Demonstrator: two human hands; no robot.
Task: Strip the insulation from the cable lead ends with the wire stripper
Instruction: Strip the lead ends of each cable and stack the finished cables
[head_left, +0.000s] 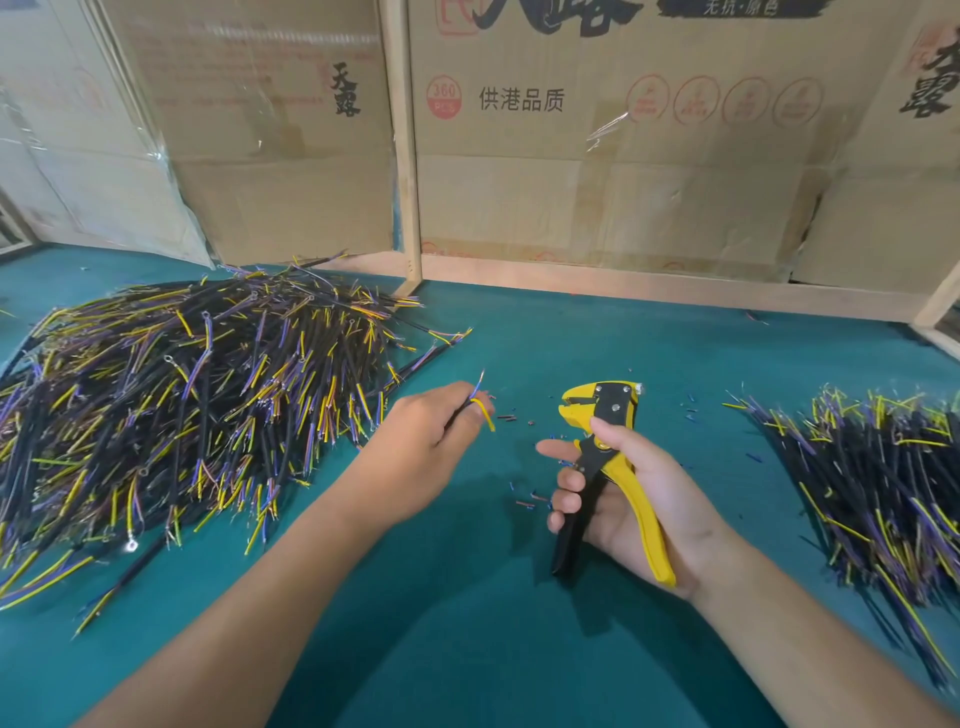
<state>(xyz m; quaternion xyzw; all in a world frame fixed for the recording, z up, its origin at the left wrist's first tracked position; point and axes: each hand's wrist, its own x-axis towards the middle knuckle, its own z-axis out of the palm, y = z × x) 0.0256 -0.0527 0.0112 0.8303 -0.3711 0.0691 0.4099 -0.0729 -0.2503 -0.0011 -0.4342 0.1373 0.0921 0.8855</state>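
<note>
Gripped near six o'clock in right hand (618, 499): wire stripper (605, 457), handles apart, mouth toward eleven. Pinched at nine o'clock of it in left hand (431, 441): cable (480, 402), leads splayed, well apart from tool. Between strips, probably; next, lead into mouth, squeeze. Heaped beyond: large pile (182, 405) at ten, smaller pile (878, 478) at three.

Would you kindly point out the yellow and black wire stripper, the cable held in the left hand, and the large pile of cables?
Yellow and black wire stripper (605, 415), head view, on its black pivot plate.
Cable in the left hand (485, 413), head view, on its yellow lead.
Large cable pile (197, 395), head view, mid-heap.
</note>
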